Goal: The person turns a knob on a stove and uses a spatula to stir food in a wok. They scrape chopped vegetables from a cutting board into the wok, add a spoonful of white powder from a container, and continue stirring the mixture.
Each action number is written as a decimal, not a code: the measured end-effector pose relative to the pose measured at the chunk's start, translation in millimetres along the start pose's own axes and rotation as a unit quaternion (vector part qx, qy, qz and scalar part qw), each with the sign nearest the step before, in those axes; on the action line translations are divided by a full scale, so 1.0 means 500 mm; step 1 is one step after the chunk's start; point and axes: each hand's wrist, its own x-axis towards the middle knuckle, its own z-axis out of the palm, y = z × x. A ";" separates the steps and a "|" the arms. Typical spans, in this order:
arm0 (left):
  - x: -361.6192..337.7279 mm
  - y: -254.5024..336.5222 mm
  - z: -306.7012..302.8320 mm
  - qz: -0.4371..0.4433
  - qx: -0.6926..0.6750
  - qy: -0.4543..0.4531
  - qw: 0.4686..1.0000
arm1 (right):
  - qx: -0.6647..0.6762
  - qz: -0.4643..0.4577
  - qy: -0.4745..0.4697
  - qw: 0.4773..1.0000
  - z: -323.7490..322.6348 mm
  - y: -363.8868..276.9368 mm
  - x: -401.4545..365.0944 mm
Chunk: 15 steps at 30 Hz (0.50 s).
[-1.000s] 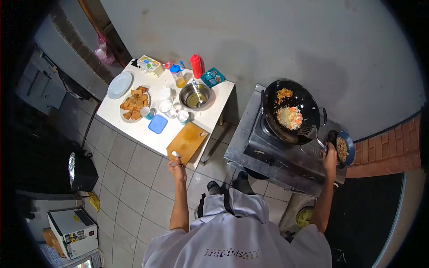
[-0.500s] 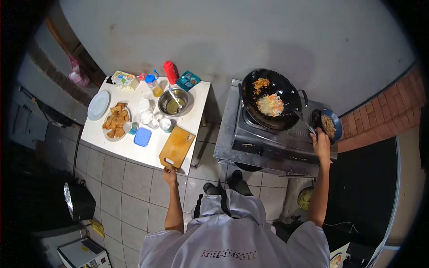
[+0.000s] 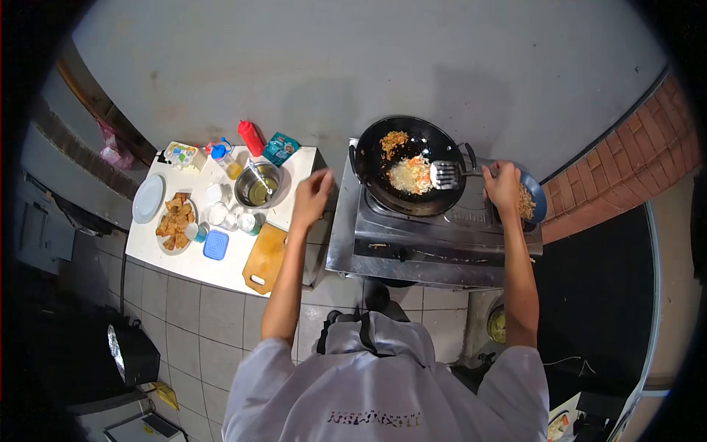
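Note:
A black wok [image 3: 368, 168] sits on the stove, with browned bits [image 3: 393, 142] at its upper left and a pale, orange-flecked mixture [image 3: 409, 175] in the middle. My right hand [image 3: 504, 188] grips the handle of a slotted spatula [image 3: 445, 175], whose head is over the wok beside the mixture. In the air between the side table and the wok is my left hand [image 3: 314, 193], holding nothing, its fingers apart. A blue bowl of brown food [image 3: 540, 200] stands right of my right hand, partly hidden by it.
On the white table [image 3: 212, 267] are a cutting board [image 3: 264, 258], a metal bowl [image 3: 274, 177], a plate of fried pieces [image 3: 177, 225], a red bottle [image 3: 250, 138], a blue-lidded container [image 3: 216, 245] and several jars. The metal stove [image 3: 434, 247] fills the right side.
My left hand has left the cutting board's edge and risen toward the wok. The spatula head has moved up into clear view over the wok. The camera view has shifted slightly.

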 end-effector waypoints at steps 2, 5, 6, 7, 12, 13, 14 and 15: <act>0.070 0.014 0.057 0.006 0.065 0.038 0.997 | 0.140 0.222 -0.127 0.956 -0.019 -0.054 0.058; 0.115 0.027 0.107 -0.022 0.236 0.095 0.967 | 0.104 0.069 0.016 0.992 0.026 -0.032 0.095; 0.117 0.025 0.117 -0.024 0.236 0.100 0.966 | 0.107 0.065 0.014 0.992 0.038 -0.028 0.104; 0.119 0.023 0.123 -0.031 0.223 0.119 0.967 | 0.118 0.052 0.020 0.991 0.051 -0.026 0.112; 0.114 -0.004 0.129 -0.038 0.219 0.182 0.958 | 0.092 0.006 -0.023 0.995 0.126 -0.052 0.094; 0.114 -0.002 0.127 -0.041 0.220 0.184 0.957 | 0.138 0.003 -0.021 0.990 0.145 -0.062 0.087; 0.115 0.000 0.124 -0.059 0.200 0.163 0.964 | 0.184 0.002 -0.020 0.983 0.161 -0.070 0.080; 0.117 -0.002 0.120 -0.076 0.181 0.142 0.970 | 0.221 0.014 -0.027 0.975 0.157 -0.085 0.080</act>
